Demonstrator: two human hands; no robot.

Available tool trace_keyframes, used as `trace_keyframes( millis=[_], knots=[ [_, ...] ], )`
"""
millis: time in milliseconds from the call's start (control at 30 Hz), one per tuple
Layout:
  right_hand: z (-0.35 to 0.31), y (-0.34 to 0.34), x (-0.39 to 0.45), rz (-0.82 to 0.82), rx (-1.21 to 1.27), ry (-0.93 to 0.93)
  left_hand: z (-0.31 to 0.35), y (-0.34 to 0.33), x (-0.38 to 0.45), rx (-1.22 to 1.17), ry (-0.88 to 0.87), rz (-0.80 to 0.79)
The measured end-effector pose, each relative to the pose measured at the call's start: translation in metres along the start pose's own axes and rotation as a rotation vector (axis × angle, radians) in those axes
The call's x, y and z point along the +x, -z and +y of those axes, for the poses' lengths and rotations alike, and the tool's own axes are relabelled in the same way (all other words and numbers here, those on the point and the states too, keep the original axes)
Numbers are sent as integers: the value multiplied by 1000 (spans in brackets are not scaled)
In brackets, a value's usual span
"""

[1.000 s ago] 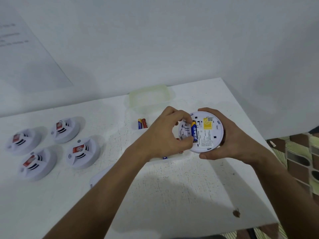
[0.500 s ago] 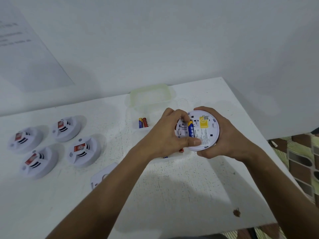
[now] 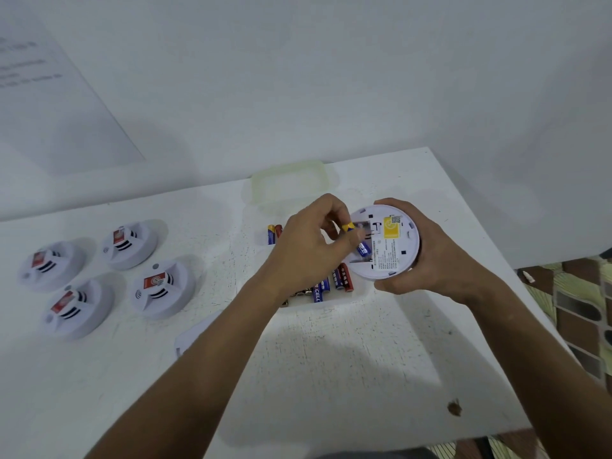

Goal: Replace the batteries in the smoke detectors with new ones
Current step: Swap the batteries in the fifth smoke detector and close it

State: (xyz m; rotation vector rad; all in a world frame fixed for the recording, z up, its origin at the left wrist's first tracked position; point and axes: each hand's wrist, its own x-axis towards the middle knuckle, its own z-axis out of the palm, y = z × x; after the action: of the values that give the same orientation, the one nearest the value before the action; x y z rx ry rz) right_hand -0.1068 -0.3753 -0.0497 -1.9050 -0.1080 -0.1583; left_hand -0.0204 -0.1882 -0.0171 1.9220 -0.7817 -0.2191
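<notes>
My right hand (image 3: pixel 440 256) grips a round white smoke detector (image 3: pixel 387 241) with its back side up, showing a yellow label and an open battery bay. My left hand (image 3: pixel 311 246) pinches a blue and yellow battery (image 3: pixel 356 238) at its yellow end, with that end lifted out of the bay and the blue end still inside. Under my hands a clear box (image 3: pixel 361 294) holds several loose batteries (image 3: pixel 331 283). More batteries (image 3: pixel 273 234) lie at the box's far left side.
Several white smoke detectors (image 3: pixel 159 286) with red stickers sit face up at the table's left. A clear lid (image 3: pixel 291 180) lies behind the box. A flat white cover (image 3: pixel 193 336) lies beside my left forearm. The table's right edge (image 3: pixel 496 253) runs close to my right hand.
My left thumb pressed on the battery lying flat in the bay; now my left fingers have raised its yellow end out. The detector has stayed in my right hand.
</notes>
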Motion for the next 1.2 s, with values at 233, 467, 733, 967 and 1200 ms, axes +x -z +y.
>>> trace_keyframes(
  millis=[233, 467, 733, 967, 1200],
  knots=[
    [9, 12, -12, 37, 30, -64, -21, 8, 0, -122, 302, 179],
    [12, 13, -10, 40, 45, -89, -39, -10, -3, 397, 374, -155],
    [11, 14, -6, 34, 60, -88, -36, 17, -3, 523, 194, 136],
    [6, 7, 1, 3, 77, -68, -79, 69, 44, 645, 474, 7],
    [9, 7, 3, -11, 77, -74, -95, 71, 63, 604, 555, -245]
  ],
)
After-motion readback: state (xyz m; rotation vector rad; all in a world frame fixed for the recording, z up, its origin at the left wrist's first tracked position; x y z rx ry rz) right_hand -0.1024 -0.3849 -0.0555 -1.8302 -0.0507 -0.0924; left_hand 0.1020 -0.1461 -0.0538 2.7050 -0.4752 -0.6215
